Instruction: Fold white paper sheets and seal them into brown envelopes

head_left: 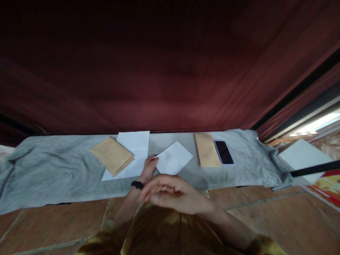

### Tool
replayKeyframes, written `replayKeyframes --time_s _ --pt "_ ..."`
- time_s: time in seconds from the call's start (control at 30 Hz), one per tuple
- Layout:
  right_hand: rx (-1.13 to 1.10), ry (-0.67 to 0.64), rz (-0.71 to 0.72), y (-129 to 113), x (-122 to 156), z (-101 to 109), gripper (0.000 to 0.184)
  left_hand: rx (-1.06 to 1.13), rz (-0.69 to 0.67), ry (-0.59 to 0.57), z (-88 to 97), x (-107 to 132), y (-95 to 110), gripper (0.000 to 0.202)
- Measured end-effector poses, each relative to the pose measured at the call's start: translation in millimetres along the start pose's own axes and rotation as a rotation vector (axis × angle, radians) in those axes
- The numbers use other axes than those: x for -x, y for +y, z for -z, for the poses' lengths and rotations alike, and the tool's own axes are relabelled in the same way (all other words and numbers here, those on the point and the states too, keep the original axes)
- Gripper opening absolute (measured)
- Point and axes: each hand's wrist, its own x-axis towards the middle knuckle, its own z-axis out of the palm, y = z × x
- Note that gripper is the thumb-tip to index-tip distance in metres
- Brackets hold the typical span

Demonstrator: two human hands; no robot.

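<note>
My left hand (150, 166), with a black band on the wrist, pinches the left corner of a white sheet of paper (174, 157) between thumb and fingers. The sheet lies at a slant over the grey cloth. Nearer to me, my right hand (171, 194) is raised in front of my body, somewhat blurred. Its fingers are loosely curved and point left, with nothing visible in them. Left of my left hand, tan envelopes (111, 156) lie stacked on larger white paper (139, 141). To the right of the held sheet is another tan envelope (208, 150).
A phone (224, 153) with a dark screen and pale purple edge lies beside the right envelope. The grey cloth (61, 166) covers a long narrow surface. A dark red fabric (170, 88) hangs behind it. Tiled floor (265, 205) shows in front. A dark bar stands at right.
</note>
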Motion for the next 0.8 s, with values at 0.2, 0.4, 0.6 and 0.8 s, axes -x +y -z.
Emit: replayKeyframes --time_s 0.2,0.4,0.6,0.8 --pt "1.167 0.424 -0.029 148.7 83.2 68.3 0.040 0.105 0.079 0.042 1.9 9.4 -1.0 0.032" --pt "1.203 0.344 -0.005 182.3 131.6 73.5 0.073 0.179 0.141 0.046 4.0 16.3 4.8 0.033" --pt "1.146 0.389 0.030 177.6 64.6 48.4 0.068 0.231 0.170 -0.006 -2.3 35.5 12.2 0.032" --pt "1.069 0.366 0.094 173.8 29.4 62.5 0.066 0.364 0.212 -0.039 5.9 57.0 17.7 0.035"
